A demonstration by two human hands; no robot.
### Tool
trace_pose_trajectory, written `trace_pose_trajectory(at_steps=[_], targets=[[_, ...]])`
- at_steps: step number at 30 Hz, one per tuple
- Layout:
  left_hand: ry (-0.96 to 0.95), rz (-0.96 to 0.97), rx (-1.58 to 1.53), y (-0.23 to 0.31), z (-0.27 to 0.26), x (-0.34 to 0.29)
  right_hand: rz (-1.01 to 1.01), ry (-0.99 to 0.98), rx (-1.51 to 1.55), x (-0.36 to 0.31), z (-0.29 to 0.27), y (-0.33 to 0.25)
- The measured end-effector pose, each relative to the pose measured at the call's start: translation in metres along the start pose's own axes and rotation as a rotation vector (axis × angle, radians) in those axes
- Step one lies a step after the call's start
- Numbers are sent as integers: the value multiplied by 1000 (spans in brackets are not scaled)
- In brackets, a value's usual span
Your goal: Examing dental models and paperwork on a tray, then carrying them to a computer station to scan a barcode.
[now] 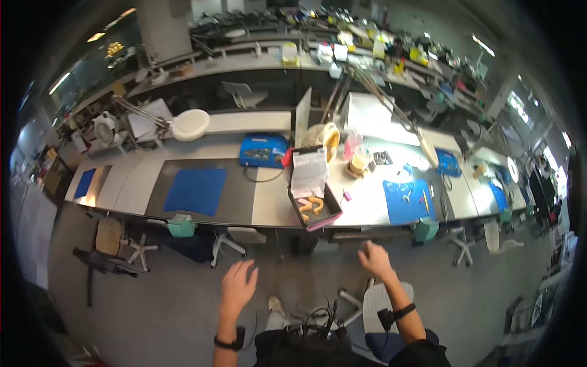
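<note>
Hands [238,285] [375,259] hover empty, loosely spread; dark box [332,207] holds white papers [310,172] and orange curved pieces [316,203].

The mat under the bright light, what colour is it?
The mat is blue, best seen in the head view.

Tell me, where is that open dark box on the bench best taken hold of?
The open dark box is probably best held by the near parts of its two long walls, from the near side: its short end faces that way at the bench edge, and papers cover its far part.
</note>
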State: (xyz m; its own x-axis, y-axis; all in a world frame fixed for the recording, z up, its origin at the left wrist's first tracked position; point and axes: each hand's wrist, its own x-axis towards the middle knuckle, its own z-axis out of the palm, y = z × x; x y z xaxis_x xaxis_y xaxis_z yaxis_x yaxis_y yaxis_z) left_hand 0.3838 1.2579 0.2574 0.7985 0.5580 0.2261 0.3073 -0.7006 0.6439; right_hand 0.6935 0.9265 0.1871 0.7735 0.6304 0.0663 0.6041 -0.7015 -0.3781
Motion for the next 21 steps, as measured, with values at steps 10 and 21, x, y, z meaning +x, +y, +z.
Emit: trace_pose_trajectory(at_steps=[10,21], targets=[[-219,415,219,46,156,240,191,72,167,172,64,36],[-424,297,588,56,255,309,211,126,207,267,116,75]])
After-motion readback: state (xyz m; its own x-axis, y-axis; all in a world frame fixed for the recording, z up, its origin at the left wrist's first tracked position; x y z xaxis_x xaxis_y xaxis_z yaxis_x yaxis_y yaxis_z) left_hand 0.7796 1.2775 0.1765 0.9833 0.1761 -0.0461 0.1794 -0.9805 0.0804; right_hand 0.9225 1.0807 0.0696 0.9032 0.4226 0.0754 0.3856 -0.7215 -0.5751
